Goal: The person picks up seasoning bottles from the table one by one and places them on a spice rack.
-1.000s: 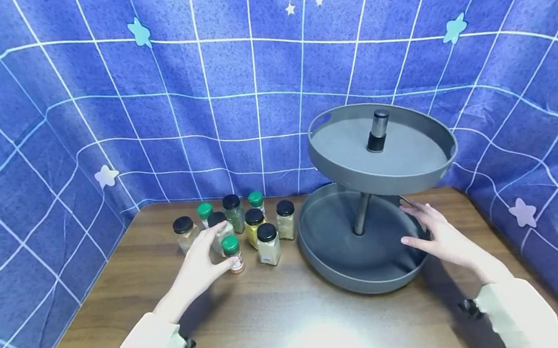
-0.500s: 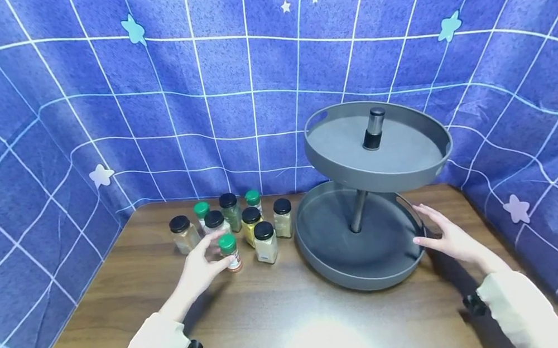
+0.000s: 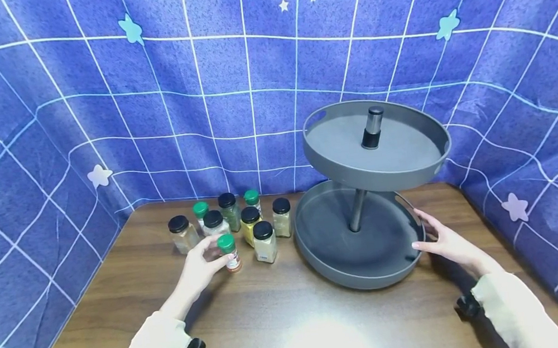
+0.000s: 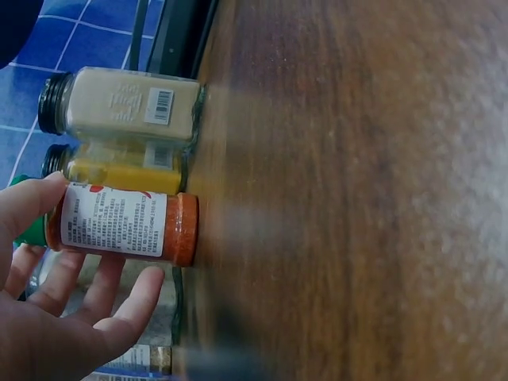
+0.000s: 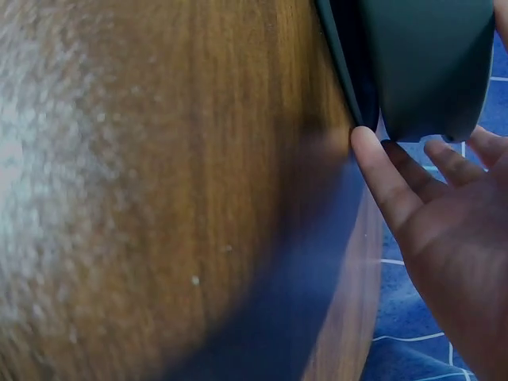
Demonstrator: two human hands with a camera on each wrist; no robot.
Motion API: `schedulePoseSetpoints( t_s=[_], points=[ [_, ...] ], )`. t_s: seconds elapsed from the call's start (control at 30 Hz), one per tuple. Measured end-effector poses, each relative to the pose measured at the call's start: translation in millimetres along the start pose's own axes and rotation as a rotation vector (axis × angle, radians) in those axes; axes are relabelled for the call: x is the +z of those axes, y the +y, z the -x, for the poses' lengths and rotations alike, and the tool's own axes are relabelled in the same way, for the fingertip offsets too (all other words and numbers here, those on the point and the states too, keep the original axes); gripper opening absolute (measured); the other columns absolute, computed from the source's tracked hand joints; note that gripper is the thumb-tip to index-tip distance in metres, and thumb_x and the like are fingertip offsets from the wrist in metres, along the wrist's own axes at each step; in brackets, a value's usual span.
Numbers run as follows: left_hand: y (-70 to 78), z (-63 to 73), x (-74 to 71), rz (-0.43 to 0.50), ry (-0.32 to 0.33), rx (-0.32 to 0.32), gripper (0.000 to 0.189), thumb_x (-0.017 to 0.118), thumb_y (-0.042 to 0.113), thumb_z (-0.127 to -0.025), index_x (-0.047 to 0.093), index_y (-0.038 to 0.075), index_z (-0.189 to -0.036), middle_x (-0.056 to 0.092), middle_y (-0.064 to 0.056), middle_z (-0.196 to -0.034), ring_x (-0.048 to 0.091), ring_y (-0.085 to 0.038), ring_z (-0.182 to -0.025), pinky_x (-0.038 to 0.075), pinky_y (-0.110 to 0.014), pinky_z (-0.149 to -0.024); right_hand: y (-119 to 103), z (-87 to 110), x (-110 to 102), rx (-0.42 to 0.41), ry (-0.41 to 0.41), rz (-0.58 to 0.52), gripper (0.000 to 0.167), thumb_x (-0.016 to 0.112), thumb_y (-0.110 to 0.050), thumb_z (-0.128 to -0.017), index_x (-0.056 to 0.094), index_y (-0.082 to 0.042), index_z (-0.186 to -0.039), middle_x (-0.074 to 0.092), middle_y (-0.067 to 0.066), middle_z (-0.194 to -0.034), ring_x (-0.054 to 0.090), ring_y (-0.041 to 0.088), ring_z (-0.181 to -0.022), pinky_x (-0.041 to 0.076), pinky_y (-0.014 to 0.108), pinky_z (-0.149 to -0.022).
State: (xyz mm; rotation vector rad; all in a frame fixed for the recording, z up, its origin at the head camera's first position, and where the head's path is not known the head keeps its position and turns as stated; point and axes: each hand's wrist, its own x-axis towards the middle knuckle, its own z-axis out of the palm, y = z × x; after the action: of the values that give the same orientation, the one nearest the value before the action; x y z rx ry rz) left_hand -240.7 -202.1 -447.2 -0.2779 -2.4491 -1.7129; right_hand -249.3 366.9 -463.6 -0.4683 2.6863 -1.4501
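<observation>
In the head view my left hand (image 3: 202,265) has its thumb and fingers around a small green-capped spice jar (image 3: 232,260), which stands at the front of a cluster of jars. The left wrist view shows that jar (image 4: 115,222) holding orange-red powder behind a white label, with my thumb across its neck and the other fingers behind and below it. My right hand (image 3: 447,242) is at the right rim of the lower tray of a grey two-tier turntable (image 3: 317,260). Its thumb lies over the rim and its fingertips touch the outside wall (image 5: 432,71).
Several black-capped jars, such as one with cream powder (image 3: 265,245) and one with yellow powder (image 3: 251,228), crowd behind and beside the held jar. Green-capped jars (image 3: 252,199) stand farther back. The upper tray (image 3: 398,157) overhangs the lower one. A blue patterned cloth (image 3: 233,117) encloses the wooden table (image 3: 214,337).
My right hand has drawn back from over the lower tray to its right rim. My left hand has closed in around the green-capped jar, which stays in place. The view has shifted slightly.
</observation>
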Motion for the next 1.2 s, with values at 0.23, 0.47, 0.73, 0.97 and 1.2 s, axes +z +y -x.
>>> schedulePoseSetpoints(
  t_s=[0.23,0.47,0.73,0.97,1.2],
  points=[
    [6.5,2.3,-2.1,0.037,0.006,-0.012,0.047,0.075,0.003,-0.077,0.056,-0.002,-0.12,0.063,-0.022,-0.111,0.063,-0.02,-0.097,0.052,-0.026,-0.081,0,2.8,1,0.049,-0.001,0.001,0.09,0.067,-0.018,-0.087,0.006,-0.01,-0.152,0.025,0.03,-0.148,0.03,0.045,-0.13,0.034,0.006,-0.087],
    [8.8,2.2,-4.9,0.111,-0.023,-0.056,0.048,0.072,0.0,-0.079,0.053,-0.004,-0.122,0.059,-0.025,-0.114,0.062,-0.026,-0.099,0.057,-0.033,-0.074,3,3.6,1,0.008,-0.006,-0.006,0.091,0.068,-0.013,-0.086,0.005,-0.009,-0.152,0.021,0.029,-0.15,0.03,0.047,-0.128,0.034,0.005,-0.087],
    [-2.9,-2.1,-6.0,0.038,-0.002,-0.036,0.049,0.075,0.005,-0.077,0.056,0.002,-0.122,0.062,-0.021,-0.112,0.062,-0.026,-0.1,0.053,-0.023,-0.076,9,3.5,2,-0.021,-0.001,-0.012,0.085,0.065,-0.01,-0.088,0.008,-0.001,-0.15,0.02,0.033,-0.148,0.032,0.028,-0.134,0.029,0.0,-0.089],
    [3.7,-1.5,-7.5,-0.008,-0.007,0.007,0.051,0.078,0.013,-0.076,0.057,0.006,-0.123,0.064,-0.015,-0.109,0.064,-0.013,-0.096,0.051,-0.023,-0.081,16,2.8,3,-0.076,0.0,-0.076,0.079,0.062,-0.006,-0.089,0.01,0.004,-0.148,0.019,0.037,-0.146,0.031,-0.02,-0.116,0.026,-0.001,-0.091],
    [16.8,-3.1,-10.6,-0.022,-0.035,0.046,0.052,0.078,0.014,-0.076,0.057,0.01,-0.124,0.065,-0.013,-0.11,0.063,-0.013,-0.094,0.05,-0.026,-0.083,17,2.9,4,-0.088,0.002,-0.072,0.079,0.062,-0.004,-0.088,0.011,0.005,-0.148,0.021,0.038,-0.145,0.034,-0.019,-0.116,0.028,-0.001,-0.09]
  ],
)
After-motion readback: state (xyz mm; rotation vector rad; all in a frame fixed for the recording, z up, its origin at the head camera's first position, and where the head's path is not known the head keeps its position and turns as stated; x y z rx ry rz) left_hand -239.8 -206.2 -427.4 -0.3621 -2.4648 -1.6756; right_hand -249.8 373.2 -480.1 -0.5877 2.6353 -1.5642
